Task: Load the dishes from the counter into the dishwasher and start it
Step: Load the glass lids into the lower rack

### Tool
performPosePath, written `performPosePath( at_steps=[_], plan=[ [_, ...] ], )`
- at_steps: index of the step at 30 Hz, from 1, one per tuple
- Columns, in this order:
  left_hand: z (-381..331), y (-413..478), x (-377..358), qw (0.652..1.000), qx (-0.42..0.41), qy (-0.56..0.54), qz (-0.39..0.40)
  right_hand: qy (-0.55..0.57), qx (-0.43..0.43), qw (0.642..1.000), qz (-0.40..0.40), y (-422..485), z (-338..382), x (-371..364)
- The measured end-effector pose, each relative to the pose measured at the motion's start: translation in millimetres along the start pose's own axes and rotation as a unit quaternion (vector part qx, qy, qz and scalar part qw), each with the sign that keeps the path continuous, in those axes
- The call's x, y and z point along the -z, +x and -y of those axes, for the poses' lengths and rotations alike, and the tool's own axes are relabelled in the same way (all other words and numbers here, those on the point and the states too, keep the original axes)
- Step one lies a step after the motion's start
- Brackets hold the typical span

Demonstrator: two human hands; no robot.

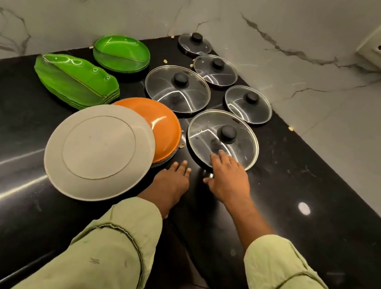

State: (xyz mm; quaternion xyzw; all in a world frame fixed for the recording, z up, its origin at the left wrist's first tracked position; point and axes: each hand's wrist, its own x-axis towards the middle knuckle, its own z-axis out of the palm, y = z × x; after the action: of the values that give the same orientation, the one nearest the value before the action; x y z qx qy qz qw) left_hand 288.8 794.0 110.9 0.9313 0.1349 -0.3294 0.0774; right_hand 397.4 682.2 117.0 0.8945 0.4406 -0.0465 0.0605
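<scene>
The right hand (227,176) lies flat, its straight fingers on the nearest glass lid (223,137), which sits on the black desk (328,194). The left hand (172,182) is open too, with its fingertips by the orange plate (153,117) (a grey plate (99,151) lies partly over it). Four more lids (177,88) and green plates (121,54) sit further back.

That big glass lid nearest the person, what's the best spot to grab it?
Probably the black knob, pinched from straight above. The glass lid lies flat on the counter with its rim down, so the knob is the only raised part; the thin edge gives fingers little to get under. The right hand touches its near rim.
</scene>
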Motion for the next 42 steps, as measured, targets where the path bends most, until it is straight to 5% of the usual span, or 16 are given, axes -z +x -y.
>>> performPosePath(
  at_steps=[22, 33, 42],
  plan=[
    [-6.6, -6.8, 16.6, 1.0, 0.026, -0.003, 0.017, -0.204, 0.179, 0.962, 0.013, 49.3, 22.8, 9.4],
    [-3.4, -5.7, 11.9, 1.0, 0.017, 0.006, 0.002, -0.235, 0.06, 0.97, -0.032, 33.5, 23.5, 59.4],
    [4.3, 3.1, 4.9, 0.999, 0.009, 0.042, 0.02, 0.0, -0.109, 0.981, -0.162, 13.0, -22.2, 87.3]
  ],
)
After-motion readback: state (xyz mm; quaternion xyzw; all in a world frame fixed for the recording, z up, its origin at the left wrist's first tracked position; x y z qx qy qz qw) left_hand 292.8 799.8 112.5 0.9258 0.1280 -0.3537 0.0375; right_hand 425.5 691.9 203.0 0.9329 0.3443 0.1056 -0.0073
